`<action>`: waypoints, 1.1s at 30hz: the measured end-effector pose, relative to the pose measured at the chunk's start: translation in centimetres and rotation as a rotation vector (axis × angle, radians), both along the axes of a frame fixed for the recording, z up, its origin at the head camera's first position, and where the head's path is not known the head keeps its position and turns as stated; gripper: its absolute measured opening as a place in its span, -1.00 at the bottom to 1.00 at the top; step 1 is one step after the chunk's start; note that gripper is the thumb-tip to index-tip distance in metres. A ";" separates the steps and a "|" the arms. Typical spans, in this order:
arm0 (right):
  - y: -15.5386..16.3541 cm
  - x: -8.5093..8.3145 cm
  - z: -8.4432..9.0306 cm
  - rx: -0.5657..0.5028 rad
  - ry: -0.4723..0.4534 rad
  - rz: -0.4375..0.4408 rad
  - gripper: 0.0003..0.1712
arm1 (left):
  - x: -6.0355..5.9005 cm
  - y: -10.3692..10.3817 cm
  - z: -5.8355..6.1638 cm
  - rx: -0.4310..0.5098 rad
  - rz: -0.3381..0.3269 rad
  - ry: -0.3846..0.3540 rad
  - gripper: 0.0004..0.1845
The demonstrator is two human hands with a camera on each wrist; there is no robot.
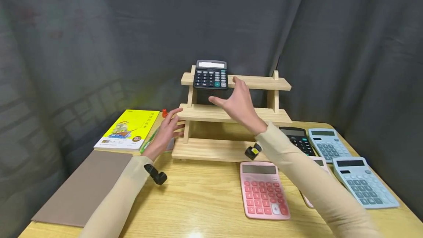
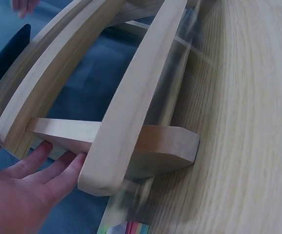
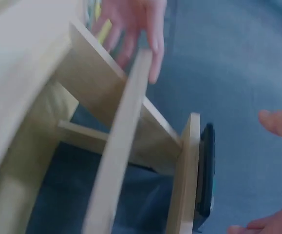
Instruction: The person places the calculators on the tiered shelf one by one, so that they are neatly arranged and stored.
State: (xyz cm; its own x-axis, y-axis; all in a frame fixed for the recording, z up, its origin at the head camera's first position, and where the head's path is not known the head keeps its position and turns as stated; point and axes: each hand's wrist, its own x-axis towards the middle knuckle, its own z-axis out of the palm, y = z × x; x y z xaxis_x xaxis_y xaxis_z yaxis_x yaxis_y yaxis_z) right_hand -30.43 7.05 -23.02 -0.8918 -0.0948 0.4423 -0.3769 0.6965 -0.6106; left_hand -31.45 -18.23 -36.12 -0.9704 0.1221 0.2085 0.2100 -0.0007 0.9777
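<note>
- Black calculator [image 1: 210, 75] propped on the top tier of the wooden rack [image 1: 228, 115], toward its left end.
- Right hand [image 1: 238, 103] just beside that calculator, fingers spread, holding nothing.
- Left hand [image 1: 167, 128] with straight fingers against the rack's left end.
- Pink calculator [image 1: 263, 189] flat on the tabletop [image 1: 201, 201]; yellow book [image 1: 128, 128] further left.

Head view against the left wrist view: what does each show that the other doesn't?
Only the head view shows the black calculator leaning on the top shelf, the right hand open before it, the pink calculator and the yellow book. Only the left wrist view shows the rack's side support meeting the table up close. Both show the wooden rack and the left hand at its left end.
</note>
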 end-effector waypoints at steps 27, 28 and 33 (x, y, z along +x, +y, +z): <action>10.9 17.2 -14.2 0.162 -0.223 -0.072 0.60 | 0.2 -0.3 0.1 -0.012 -0.007 -0.019 -0.49; 11.0 17.5 -14.5 0.175 -0.243 -0.083 0.63 | 0.2 -0.3 0.1 -0.009 -0.008 -0.019 -0.49; 11.3 18.2 -15.8 0.181 -0.296 -0.098 0.68 | 0.2 -0.3 0.0 -0.003 -0.002 -0.016 -0.50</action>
